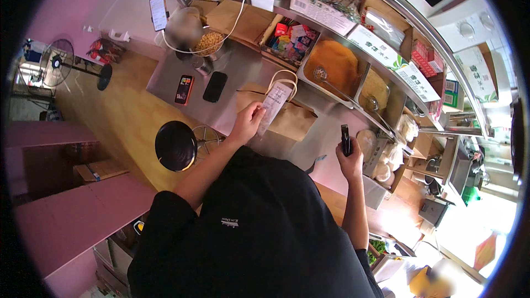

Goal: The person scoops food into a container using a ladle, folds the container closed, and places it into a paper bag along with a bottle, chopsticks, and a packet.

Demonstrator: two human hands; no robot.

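Observation:
Between the fingers of my left hand (248,122) is a long printed paper slip (274,101), held over a brown paper bag (296,122). The bag lies on the steel counter with its pale loop handle (285,75) pointing to the back. A black stapler (345,138) stands upright in the grip of my right hand (350,159), apart from the bag and to its right. Two phones, one black (215,87) and one with an orange case (184,90), lie on the counter left of the bag.
Behind the bag are a box of small colourful packets (292,37) and a steel pan of orange powder (333,60) with a perforated ladle (320,73). A bowl of nuts or beans (209,42) sits at the back left. A round black stool (176,145) stands by my left arm.

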